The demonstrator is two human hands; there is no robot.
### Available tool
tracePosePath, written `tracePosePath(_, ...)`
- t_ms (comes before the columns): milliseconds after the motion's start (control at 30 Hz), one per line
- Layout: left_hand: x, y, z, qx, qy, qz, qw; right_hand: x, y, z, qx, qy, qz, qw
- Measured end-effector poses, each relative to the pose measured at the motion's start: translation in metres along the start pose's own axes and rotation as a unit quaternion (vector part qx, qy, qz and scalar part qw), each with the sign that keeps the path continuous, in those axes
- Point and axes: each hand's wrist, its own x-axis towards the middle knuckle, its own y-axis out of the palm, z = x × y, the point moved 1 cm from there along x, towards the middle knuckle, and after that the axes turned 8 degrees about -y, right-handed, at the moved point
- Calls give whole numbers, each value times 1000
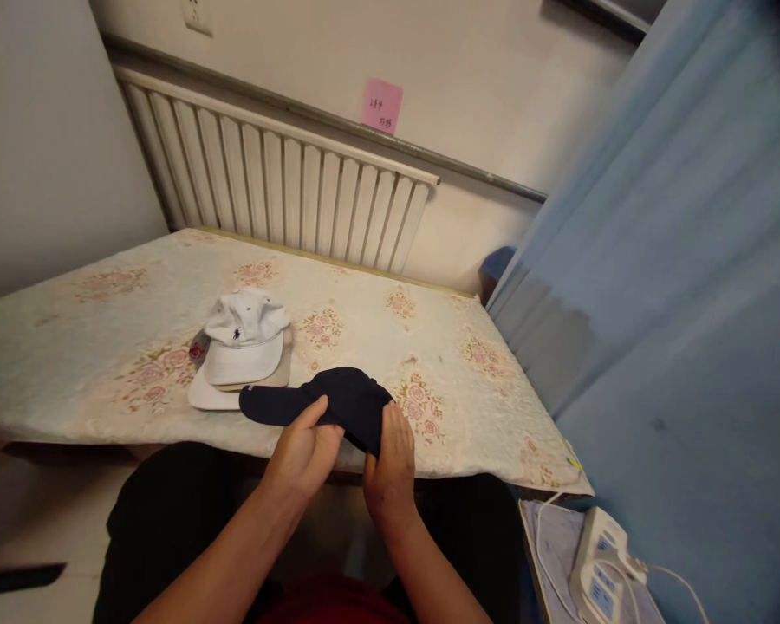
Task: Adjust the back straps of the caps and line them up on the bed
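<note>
A blue curtain (624, 303) hung along the right, beside a flower-patterned surface (364, 295) (bed or counter, I could not tell). Behind that stood a pale radiator (292, 191). Left of centre on the surface lay a stack of caps (209, 397), a white cap (247, 322) uppermost. Just to its right, the navy cap (351, 399) was held up near the front edge, brim pointing left and overlapping the stack in view (whether they touched was unclear). The left hand (307, 446) gripped its lower side near the brim, thumb on top; the right hand (391, 459) had its fingers (398, 425) closed round the back. Smallest was a pink note (382, 105) on the wall.
</note>
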Motion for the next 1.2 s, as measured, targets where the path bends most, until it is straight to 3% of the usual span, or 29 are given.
tracePosePath(233,-6,-3,21,47,-69,2,996,22,-7,20,-5,-39,-30,999)
tracePosePath(433,-9,-9,19,96,-88,24,991,21,-1,12,11,-41,-41,998)
tracePosePath(800,-27,-13,-1,201,-51,221,953,14,-8,-3,119,59,-57,990)
tracePosePath(1200,-9,-33,-25,25,-118,274,954,8,-8,-15,156,106,-63,980)
